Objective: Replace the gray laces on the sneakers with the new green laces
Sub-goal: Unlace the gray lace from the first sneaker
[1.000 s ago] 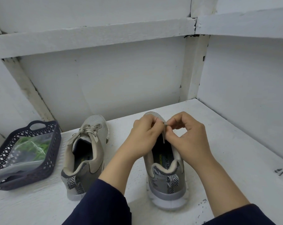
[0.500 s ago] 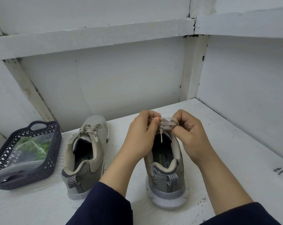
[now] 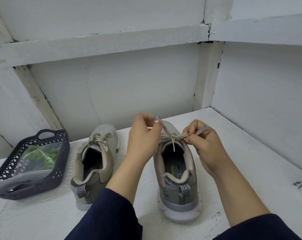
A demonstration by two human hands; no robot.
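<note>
Left hand (image 3: pixel 143 135) and right hand (image 3: pixel 204 144) each pinch a strand of the gray lace (image 3: pixel 171 135) over the right sneaker (image 3: pixel 178 179). Left sneaker (image 3: pixel 94 161) stays... tied; green laces (image 3: pixel 42 157) bagged in basket (image 3: pixel 58 163).

The left hand (image 3: pixel 143 134) has blurred fingers (image 3: pixel 147 118), and the basket (image 3: pixel 62 153) runs off the left edge.

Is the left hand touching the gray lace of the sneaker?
Touching: the head view shows the left hand pinching one strand of the gray lace.
</note>
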